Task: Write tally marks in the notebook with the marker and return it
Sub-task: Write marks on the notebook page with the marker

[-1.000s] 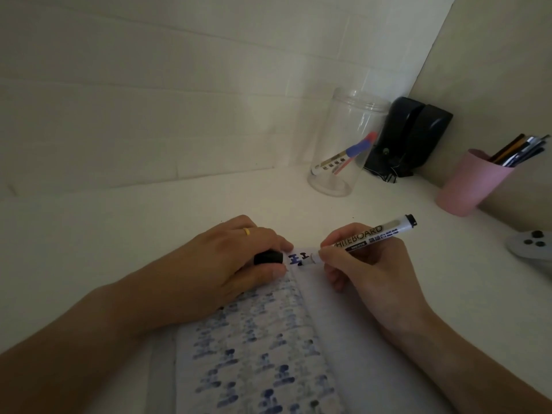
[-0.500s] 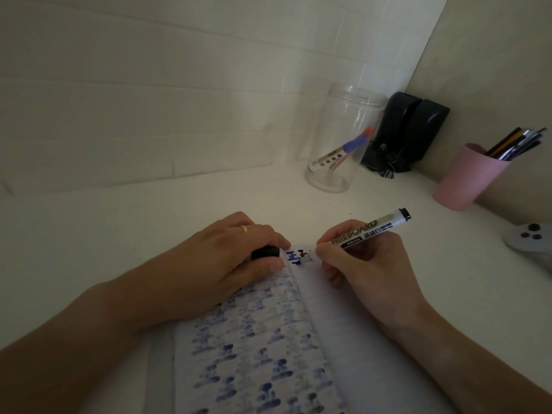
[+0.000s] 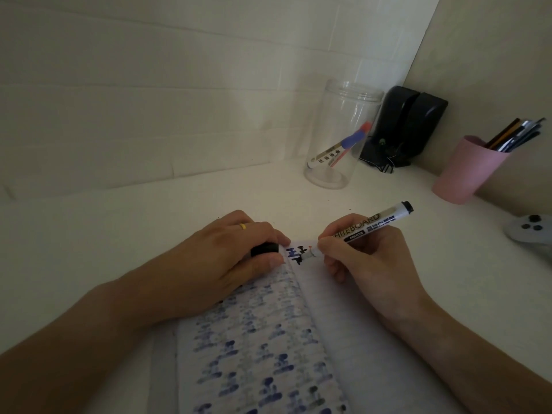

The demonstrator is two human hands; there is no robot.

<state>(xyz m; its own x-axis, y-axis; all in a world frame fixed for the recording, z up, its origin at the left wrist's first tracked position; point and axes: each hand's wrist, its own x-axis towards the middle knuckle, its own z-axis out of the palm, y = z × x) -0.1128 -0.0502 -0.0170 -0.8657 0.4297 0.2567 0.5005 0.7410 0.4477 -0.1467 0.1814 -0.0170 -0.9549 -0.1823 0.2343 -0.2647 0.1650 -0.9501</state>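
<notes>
An open notebook (image 3: 268, 348) lies in front of me, its left page covered in rows of blue and dark marks. My right hand (image 3: 367, 258) grips a white whiteboard marker (image 3: 364, 228), tip down on the page's top edge beside fresh marks (image 3: 295, 254). My left hand (image 3: 227, 261) rests on the notebook's upper left and pinches the marker's black cap (image 3: 264, 249) between thumb and fingers.
A clear plastic jar (image 3: 340, 135) holding a blue-capped marker stands at the back. Beside it sits a black device (image 3: 409, 127), a pink cup (image 3: 466, 171) of pens at right, and a grey controller (image 3: 531, 231) at the right edge.
The marker tip has shifted slightly down at the top of the page, adding a dark stroke. Both hands stay in nearly the same place.
</notes>
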